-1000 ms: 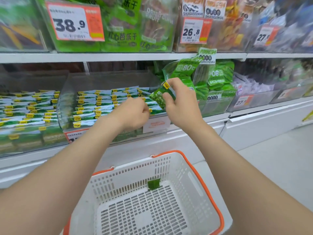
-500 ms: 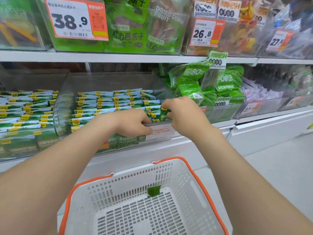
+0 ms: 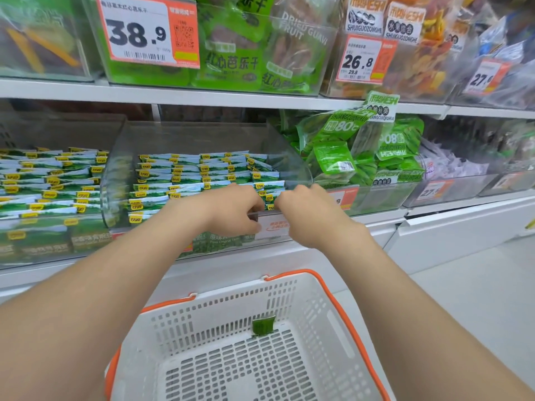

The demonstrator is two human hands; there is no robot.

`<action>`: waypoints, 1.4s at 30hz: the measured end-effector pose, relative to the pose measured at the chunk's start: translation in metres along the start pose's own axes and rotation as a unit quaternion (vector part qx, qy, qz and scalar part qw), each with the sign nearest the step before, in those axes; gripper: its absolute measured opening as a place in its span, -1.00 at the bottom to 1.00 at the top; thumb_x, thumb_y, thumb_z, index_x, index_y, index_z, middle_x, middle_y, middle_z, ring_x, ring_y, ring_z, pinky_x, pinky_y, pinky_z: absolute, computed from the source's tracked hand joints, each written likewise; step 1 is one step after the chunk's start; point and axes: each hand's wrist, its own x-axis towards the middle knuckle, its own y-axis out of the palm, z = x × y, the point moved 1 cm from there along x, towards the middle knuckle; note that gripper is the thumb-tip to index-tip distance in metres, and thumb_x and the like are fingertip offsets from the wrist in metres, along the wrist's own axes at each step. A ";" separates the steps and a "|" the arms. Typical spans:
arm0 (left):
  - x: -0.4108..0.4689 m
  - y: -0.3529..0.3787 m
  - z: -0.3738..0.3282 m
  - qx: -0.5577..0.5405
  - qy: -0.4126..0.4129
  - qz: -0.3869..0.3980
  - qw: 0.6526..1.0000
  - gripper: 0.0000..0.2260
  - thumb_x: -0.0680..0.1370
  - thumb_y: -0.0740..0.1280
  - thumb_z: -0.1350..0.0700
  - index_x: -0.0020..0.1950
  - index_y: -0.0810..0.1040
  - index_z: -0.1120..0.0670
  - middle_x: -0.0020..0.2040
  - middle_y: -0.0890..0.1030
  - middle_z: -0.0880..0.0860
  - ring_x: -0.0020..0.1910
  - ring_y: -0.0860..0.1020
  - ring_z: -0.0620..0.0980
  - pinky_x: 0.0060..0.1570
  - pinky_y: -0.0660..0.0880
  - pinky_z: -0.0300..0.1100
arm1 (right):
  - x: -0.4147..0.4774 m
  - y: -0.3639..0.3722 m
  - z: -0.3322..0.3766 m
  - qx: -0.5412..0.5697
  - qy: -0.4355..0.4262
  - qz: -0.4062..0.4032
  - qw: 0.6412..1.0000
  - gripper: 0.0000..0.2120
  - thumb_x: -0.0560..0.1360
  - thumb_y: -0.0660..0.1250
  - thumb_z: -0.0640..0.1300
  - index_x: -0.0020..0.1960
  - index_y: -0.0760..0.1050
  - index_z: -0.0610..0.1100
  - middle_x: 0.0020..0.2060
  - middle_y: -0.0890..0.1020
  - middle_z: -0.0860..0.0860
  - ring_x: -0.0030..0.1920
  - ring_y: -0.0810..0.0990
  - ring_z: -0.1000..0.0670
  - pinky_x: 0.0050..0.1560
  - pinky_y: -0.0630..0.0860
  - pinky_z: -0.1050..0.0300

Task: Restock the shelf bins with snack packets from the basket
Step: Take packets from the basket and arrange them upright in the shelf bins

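While both my hands are at the front lip of the clear bin (image 3: pixel 202 134) in the middle of the frame, my fingers (image 3: pixel 282 199) are curled down into the front row of green-and-white packets (image 3: pixel 202 172). My left hand (image 3: pixel 231 211) and right hand (image 3: pixel 311 217) sit just beside each other. I cannot tell whether either one pinches a packet or only presses the row flat, because the fingertips are buried among the wrappers. One green packet (image 3: pixel 263 326) lies in the basket (image 3: pixel 202 314) at the bottom of the frame, leaning on its far wall.

I think the risk is crowding. The rows look packed right up to the lip, so wedging one more in could pop a neighbour over the front edge. These wrappers look slick, and pulling my fingers out carelessly might drag a packet along. My left thumb is also close to the label (image 3: pixel 273 227) on the bin's front and could knock it askew.
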 end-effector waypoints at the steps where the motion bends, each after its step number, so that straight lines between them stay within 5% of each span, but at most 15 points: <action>1: 0.000 0.001 0.000 0.002 -0.001 -0.009 1.000 -0.89 0.58 0.39 -0.01 -0.04 0.63 0.02 -0.15 0.65 0.03 -0.14 0.58 0.00 -0.06 0.60 0.10 | -0.001 0.002 0.003 -0.011 -0.010 0.016 1.000 -0.81 0.50 0.29 -0.28 0.04 0.38 -0.06 -0.14 0.48 -0.05 0.01 0.55 -0.17 -0.03 0.21 0.01; 5: -0.001 0.004 0.000 0.013 -0.011 -0.028 0.999 -0.91 0.57 0.41 0.01 0.00 0.64 0.00 -0.12 0.65 0.03 -0.12 0.54 -0.06 -0.01 0.59 0.12 | 0.000 0.007 0.005 0.041 0.010 0.036 0.998 -0.86 0.50 0.27 -0.24 0.02 0.39 -0.08 -0.15 0.49 -0.01 -0.04 0.45 -0.13 0.02 0.15 -0.02; 8: -0.006 0.004 -0.004 -0.011 -0.019 -0.079 0.997 -0.78 0.51 0.45 -0.01 0.14 0.63 -0.06 -0.01 0.65 -0.04 -0.01 0.59 0.01 0.06 0.60 0.08 | -0.008 0.002 0.004 0.096 0.055 -0.053 0.992 -0.71 0.45 0.33 -0.25 0.16 0.54 -0.08 -0.03 0.62 -0.04 0.08 0.55 -0.17 0.00 0.30 -0.02; 11: -0.017 -0.001 -0.018 -0.009 -0.005 -0.190 0.982 -0.70 0.46 0.47 -0.05 0.17 0.57 -0.09 0.04 0.57 -0.08 0.06 0.55 0.01 0.03 0.58 0.04 | -0.026 -0.011 0.004 0.150 0.107 -0.170 0.968 -0.73 0.41 0.32 -0.26 0.08 0.59 -0.08 -0.05 0.64 -0.06 0.03 0.56 -0.18 -0.08 0.40 -0.01; 14: -0.030 -0.004 -0.041 0.011 0.003 -0.274 0.962 -0.90 0.46 0.43 -0.02 -0.08 0.54 -0.12 -0.17 0.55 -0.14 -0.07 0.55 0.01 -0.15 0.57 -0.02 | -0.041 -0.007 0.003 0.185 0.155 -0.083 0.967 -0.80 0.44 0.30 -0.18 0.03 0.59 -0.10 -0.16 0.54 -0.09 -0.05 0.58 -0.24 -0.19 0.41 0.04; 18: -0.029 0.026 -0.065 0.063 -0.014 -0.151 0.986 -0.86 0.47 0.38 -0.06 -0.25 0.52 -0.07 -0.22 0.57 -0.09 -0.14 0.58 0.07 -0.31 0.42 -0.13 | -0.061 0.022 0.005 0.161 0.103 0.215 0.958 -0.79 0.52 0.25 -0.14 0.13 0.54 -0.08 0.03 0.49 -0.10 -0.01 0.55 -0.19 -0.02 0.51 0.02; 21: -0.016 0.068 -0.068 0.103 -0.020 -0.010 0.994 -0.79 0.55 0.31 -0.01 -0.27 0.50 0.01 -0.25 0.53 0.01 -0.19 0.57 0.14 -0.35 0.39 -0.14 | -0.073 0.045 0.013 0.140 0.072 0.331 0.930 -0.85 0.58 0.19 -0.15 0.11 0.48 -0.11 0.08 0.49 -0.09 0.02 0.56 -0.15 0.13 0.58 -0.05; 25: 0.007 0.137 -0.054 0.116 -0.042 0.137 0.983 -0.77 0.60 0.21 0.18 -0.27 0.42 0.06 -0.29 0.46 0.04 -0.34 0.42 0.10 -0.32 0.35 -0.10 | -0.078 0.067 0.017 0.116 0.038 0.345 0.931 -0.76 0.62 0.17 -0.20 -0.22 0.28 -0.09 -0.17 0.40 -0.04 -0.09 0.51 -0.11 -0.02 0.53 0.01; 29: 0.025 0.196 -0.040 0.106 -0.063 0.204 0.971 -0.81 0.61 0.19 0.25 -0.14 0.54 0.10 -0.14 0.57 0.06 -0.26 0.49 0.06 -0.27 0.43 -0.09 | -0.077 0.086 0.012 0.127 0.024 0.347 0.929 -0.83 0.63 0.19 -0.17 -0.14 0.39 -0.10 -0.14 0.48 -0.03 -0.09 0.57 -0.09 0.02 0.59 0.00; 32: 0.038 0.241 -0.030 0.089 -0.056 0.233 0.967 -0.74 0.59 0.16 0.29 0.11 0.61 0.12 0.07 0.64 0.08 -0.01 0.62 0.07 0.01 0.61 -0.03 | -0.072 0.098 0.012 0.126 0.007 0.350 0.928 -0.75 0.64 0.18 -0.16 -0.22 0.37 -0.07 -0.18 0.50 -0.01 -0.09 0.56 -0.09 0.02 0.58 0.01; 35: 0.050 0.280 -0.023 0.066 -0.041 0.256 0.963 -0.77 0.58 0.15 0.33 0.05 0.58 0.16 0.09 0.59 0.10 -0.06 0.58 0.07 -0.04 0.58 -0.04 | -0.067 0.111 0.011 0.105 -0.013 0.355 0.929 -0.74 0.63 0.17 -0.18 -0.23 0.32 -0.05 -0.20 0.47 0.02 -0.09 0.54 -0.08 -0.05 0.52 0.03; 38: 0.061 0.312 -0.017 0.058 -0.038 0.256 0.964 -0.83 0.56 0.15 0.32 0.00 0.52 0.20 0.09 0.50 0.12 -0.14 0.49 0.07 -0.08 0.54 0.00 | -0.065 0.118 0.011 0.102 -0.041 0.374 0.921 -0.91 0.65 0.18 -0.17 0.07 0.45 -0.12 -0.03 0.53 0.02 0.00 0.54 -0.07 -0.09 0.44 0.08; 39: 0.064 0.323 -0.014 0.055 -0.037 0.254 0.965 -0.79 0.57 0.15 0.30 0.10 0.54 0.18 0.16 0.48 0.12 -0.08 0.51 0.08 0.01 0.57 0.03 | -0.065 0.121 0.011 0.105 -0.047 0.387 0.915 -0.77 0.65 0.18 -0.17 0.29 0.44 -0.11 0.06 0.53 -0.02 0.05 0.54 -0.07 -0.05 0.43 0.08; 42: 0.069 0.358 -0.003 0.053 -0.040 0.270 0.961 -0.59 0.59 0.18 0.25 0.42 0.47 0.05 0.57 0.20 0.12 0.38 0.39 0.20 0.36 0.45 0.14 | -0.065 0.123 0.011 0.120 -0.057 0.399 0.907 -0.64 0.66 0.17 -0.16 0.45 0.37 -0.12 0.11 0.53 -0.05 0.04 0.53 -0.06 -0.02 0.42 0.09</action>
